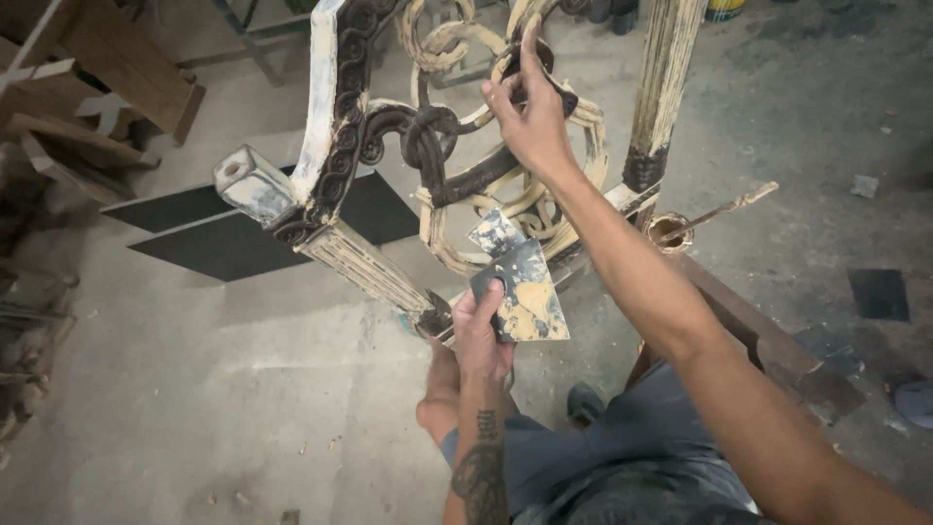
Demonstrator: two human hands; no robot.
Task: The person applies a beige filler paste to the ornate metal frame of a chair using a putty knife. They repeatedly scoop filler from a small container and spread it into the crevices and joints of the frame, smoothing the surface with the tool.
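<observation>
An ornate carved wooden frame, dark with patches of pale filler, fills the upper middle of the head view. My right hand reaches up into its scrollwork, index finger raised and fingertips pressed on a curl. Below it, my left hand grips two flat scrapers smeared with yellowish putty, one dark square blade in front and a smaller one behind. The scrapers sit just under the frame's lower scrolls.
A small tin with a stick in it rests on a wooden bench edge at right. Dark flat panels lie on the concrete floor at left. Timber pieces are stacked upper left.
</observation>
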